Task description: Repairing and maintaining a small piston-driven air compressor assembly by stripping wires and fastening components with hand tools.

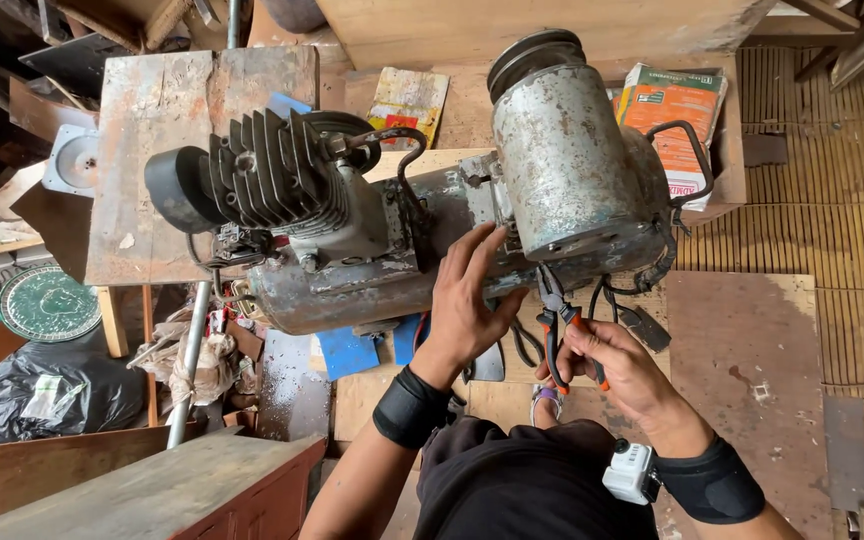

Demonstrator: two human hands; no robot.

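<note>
Pliers in right hand grip

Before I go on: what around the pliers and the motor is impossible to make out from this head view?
- Pliers tips: lost in shadow under the motor; what they grip is unclear.
- Left hand palm: turned toward the tank, contact hidden.
- Right hand fingers: wrapped around the orange handles.
- Motor's far side: hidden by its own body.
</note>
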